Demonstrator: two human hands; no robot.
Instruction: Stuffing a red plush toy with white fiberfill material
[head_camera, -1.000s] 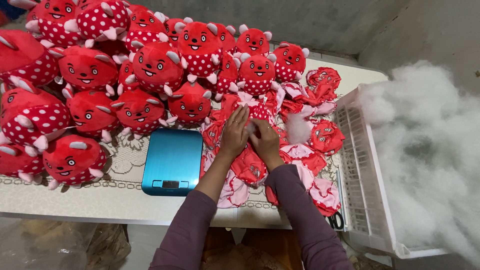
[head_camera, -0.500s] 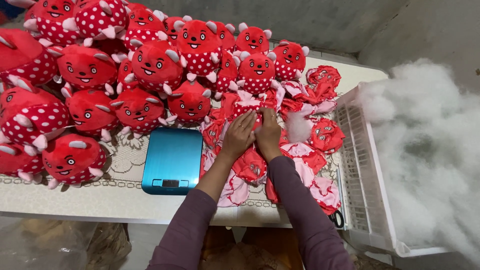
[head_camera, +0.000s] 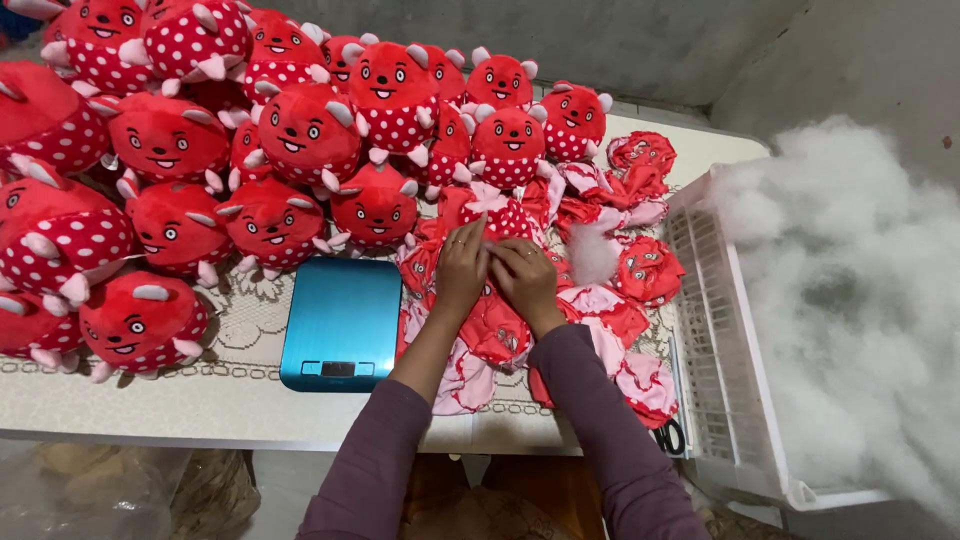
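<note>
My left hand (head_camera: 461, 265) and my right hand (head_camera: 523, 277) are pressed together over a partly filled red polka-dot plush toy (head_camera: 497, 213) at the middle of the table. Both hands grip its fabric, fingers curled at the opening, where a bit of white stuffing shows. Flat, unstuffed red and pink plush skins (head_camera: 560, 330) lie heaped under and around my hands. A loose tuft of white stuffing (head_camera: 592, 253) rests just right of my right hand.
Several stuffed red plush toys (head_camera: 290, 130) crowd the table's left and far side. A blue kitchen scale (head_camera: 343, 322) lies left of my arms. A white plastic crate (head_camera: 722, 340) at the right edge holds a big mound of white fibrefill (head_camera: 850, 290).
My hands have stayed on the same toy, shifting slightly as the fingers work at its fabric. Nothing else on the table has moved.
</note>
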